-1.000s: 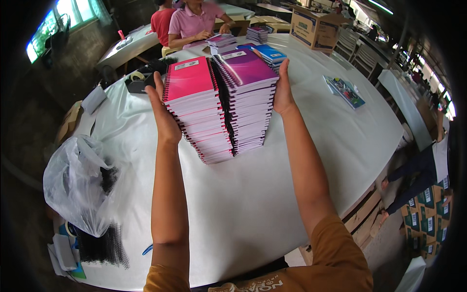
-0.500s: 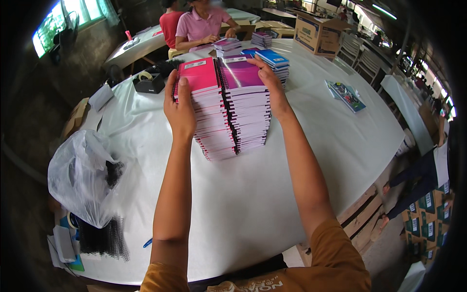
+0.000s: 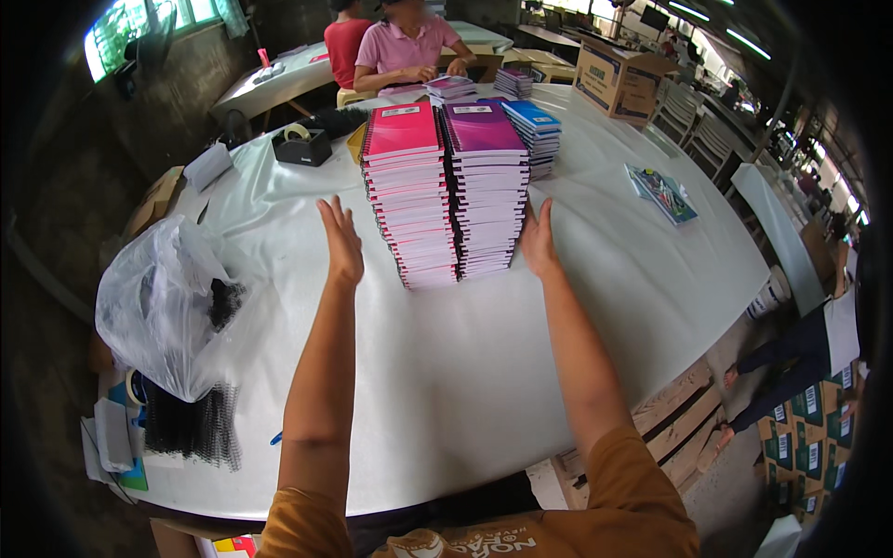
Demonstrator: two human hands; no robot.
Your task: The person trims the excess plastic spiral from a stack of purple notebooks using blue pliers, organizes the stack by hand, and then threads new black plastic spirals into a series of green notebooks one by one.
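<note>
Two tall stacks of spiral-bound notebooks stand side by side in front of me, a pink-topped stack [image 3: 407, 200] on the left and a purple-topped stack [image 3: 488, 200] on the right. Their black bindings meet along the middle. My left hand [image 3: 341, 244] is off to the left of the pink stack, apart from it, fingers stretched out and holding nothing. Beside the lower right side of the purple stack is my right hand [image 3: 538, 240], fingers extended upward; it is very close to the stack, and I cannot tell whether it touches.
Behind the stacks are blue notebooks [image 3: 533, 119] and a co-worker [image 3: 409, 51] handling more notebooks. A tape dispenser [image 3: 302, 147] sits at the far left. Nearer left lie a clear plastic bag [image 3: 153, 307] and black binding coils [image 3: 191, 423]. A booklet [image 3: 660, 193] rests at right; a carton [image 3: 619, 82] stands beyond.
Both hands have come down from the upper sides of the stacks. My left hand has let go and moved away from the pink stack; my right hand has slid lower beside the purple one.
</note>
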